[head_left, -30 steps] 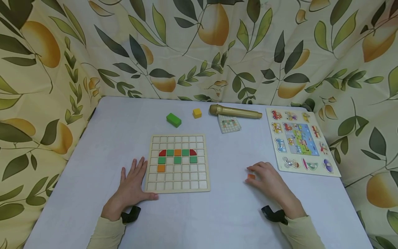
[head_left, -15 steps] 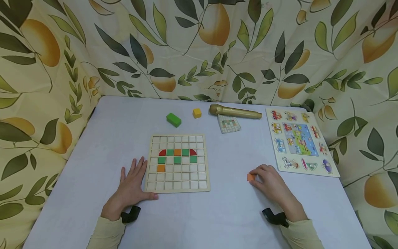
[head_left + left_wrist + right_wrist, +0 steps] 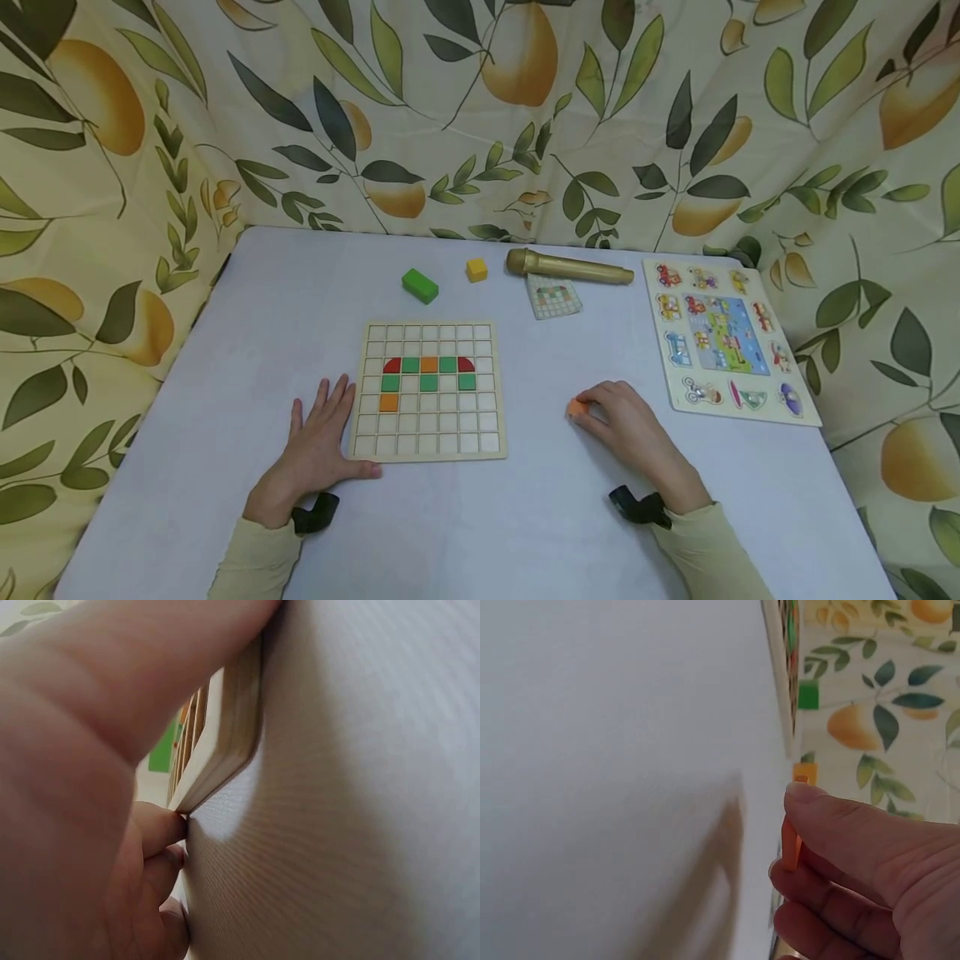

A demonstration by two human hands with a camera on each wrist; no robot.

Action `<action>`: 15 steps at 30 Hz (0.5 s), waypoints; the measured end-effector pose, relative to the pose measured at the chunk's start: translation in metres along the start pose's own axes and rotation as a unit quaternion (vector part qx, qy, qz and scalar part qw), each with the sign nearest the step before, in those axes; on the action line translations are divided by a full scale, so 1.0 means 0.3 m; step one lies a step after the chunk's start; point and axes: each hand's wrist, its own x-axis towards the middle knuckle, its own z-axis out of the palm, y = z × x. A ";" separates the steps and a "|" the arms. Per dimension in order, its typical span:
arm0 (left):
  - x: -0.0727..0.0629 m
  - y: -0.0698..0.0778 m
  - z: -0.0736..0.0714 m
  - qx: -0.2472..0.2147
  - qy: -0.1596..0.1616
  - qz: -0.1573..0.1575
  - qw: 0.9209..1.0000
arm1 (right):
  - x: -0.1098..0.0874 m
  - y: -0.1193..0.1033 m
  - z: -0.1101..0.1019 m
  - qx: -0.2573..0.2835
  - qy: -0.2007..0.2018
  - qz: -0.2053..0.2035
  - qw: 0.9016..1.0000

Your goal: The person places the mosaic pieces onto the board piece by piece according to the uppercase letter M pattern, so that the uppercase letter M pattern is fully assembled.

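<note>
A wooden grid board (image 3: 466,442) lies flat on the table in the head view. Its top filled row has a red rounded tile (image 3: 466,365) at each end, with green and orange tiles between. Several green tiles (image 3: 429,382) sit one row below, and an orange tile (image 3: 388,402) lies lower left. My left hand (image 3: 311,458) rests with spread fingers along the board's left edge, its thumb by the front corner. Right of the board, my right hand (image 3: 626,433) pinches a loose orange tile (image 3: 790,844) between thumb and fingers, above the tablecloth.
Behind the board are a green block (image 3: 420,286), a yellow cube (image 3: 476,270), a gold microphone-shaped stick (image 3: 573,267) and a small pattern card (image 3: 553,297). A picture puzzle board (image 3: 678,392) lies at the right. Patterned cloth (image 3: 480,167) hangs behind the table.
My right hand has closed its fingertips on the loose orange tile and carried it left, toward the grid board. The left hand has stayed in place.
</note>
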 end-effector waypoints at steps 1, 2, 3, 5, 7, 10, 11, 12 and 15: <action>0.000 0.000 0.000 0.000 0.000 0.000 1.000 | 0.015 -0.011 0.005 0.002 0.001 -0.009 1.000; 0.000 0.000 0.000 0.001 0.000 0.000 1.000 | 0.030 -0.023 0.010 0.004 0.001 -0.018 1.000; 0.000 0.000 0.000 0.001 0.000 0.000 1.000 | 0.044 -0.035 0.015 0.005 0.001 -0.026 1.000; 0.000 0.001 0.000 0.002 0.000 0.000 1.000 | 0.070 -0.057 0.027 0.005 0.001 -0.042 0.999; 0.001 0.003 -0.001 0.002 -0.001 0.000 1.000 | 0.095 -0.080 0.039 0.006 -0.002 -0.057 0.998; 0.001 0.004 -0.001 -0.001 -0.001 -0.002 1.000 | 0.130 -0.112 0.058 0.003 -0.008 -0.080 0.997; 0.002 0.005 -0.001 -0.001 0.000 -0.002 1.000 | 0.142 -0.123 0.065 0.002 -0.011 -0.087 0.996; 0.002 0.005 -0.001 -0.001 0.000 -0.002 1.000 | 0.153 -0.135 0.072 -0.001 -0.013 -0.096 0.995; 0.002 0.003 -0.001 0.000 0.000 -0.003 1.000 | 0.187 -0.168 0.092 -0.007 -0.022 -0.119 0.993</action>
